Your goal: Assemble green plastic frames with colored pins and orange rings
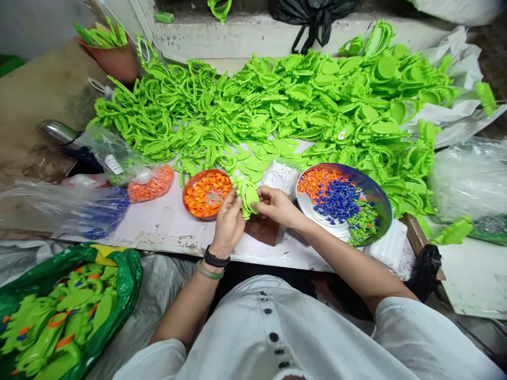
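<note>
While the left hand (227, 224) and right hand (275, 206) pinch a green plastic piece (247, 198), green parts heap up behind them

Both hands are closed on the green plastic piece, holding it from either side just above the white surface (166, 232); its exact shape is partly hidden by the fingers. A black beaded bracelet (216, 257) and a pale green bangle (209, 272) circle the left wrist.

Just left of the green plastic piece sits an orange dish (185, 199) filled with orange plastic rings (206, 194). Just right of it, past the right hand, a steel tray (380, 200) holds separate patches of small orange, blue and green parts. Directly behind it stands a small clear box of white parts (281, 177), and a brown block (261, 232) lies just below it, beneath the right wrist.

A large heap of green plastic parts (277, 100) spreads beyond the green plastic piece, with flat green cutouts (257, 161) at its near edge. Farther left lie a clear bag of orange pieces (152, 182) and a clear bag of blue pieces (105, 211). Well to the lower left, a green sack (127, 274) holds assembled green plastic items (67, 316).
</note>
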Demonstrator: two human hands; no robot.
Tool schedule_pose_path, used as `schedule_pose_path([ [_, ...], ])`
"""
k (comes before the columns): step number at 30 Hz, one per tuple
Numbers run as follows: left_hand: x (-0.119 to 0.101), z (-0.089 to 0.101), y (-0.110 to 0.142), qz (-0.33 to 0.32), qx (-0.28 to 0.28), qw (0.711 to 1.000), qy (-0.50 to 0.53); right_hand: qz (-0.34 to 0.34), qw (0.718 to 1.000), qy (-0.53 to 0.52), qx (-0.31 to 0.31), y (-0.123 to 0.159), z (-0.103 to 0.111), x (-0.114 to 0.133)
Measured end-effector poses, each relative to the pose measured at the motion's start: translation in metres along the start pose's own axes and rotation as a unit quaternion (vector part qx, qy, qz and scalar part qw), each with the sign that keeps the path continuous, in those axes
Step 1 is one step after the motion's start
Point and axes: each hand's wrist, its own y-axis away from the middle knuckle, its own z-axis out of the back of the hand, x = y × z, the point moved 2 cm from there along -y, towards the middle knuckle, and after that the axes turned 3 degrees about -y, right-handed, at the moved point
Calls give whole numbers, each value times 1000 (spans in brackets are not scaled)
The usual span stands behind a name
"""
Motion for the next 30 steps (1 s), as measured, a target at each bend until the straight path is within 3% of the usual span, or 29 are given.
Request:
schedule_pose_path([
  [4,7,-2,2,-8,-7,1000,-3,-1,998,-53,-15,7,-2,-1],
  [14,15,-1,9,-101,-12,991,-88,-15,993,-113,-10,13,-4,10],
  [22,21,9,12,-143,1,971,-191,-30,988,-153,0,21,-3,11],
  [26,24,13,16,-178,-5,950,-256,-28,996,-74,-31,22,-8,10],
  [28,23,12,19,-197,-20,940,-277,0,997,28,-78,24,-11,13],
  [30,20,10,22,-214,-37,932,-290,58,978,146,-135,27,-16,18],
])
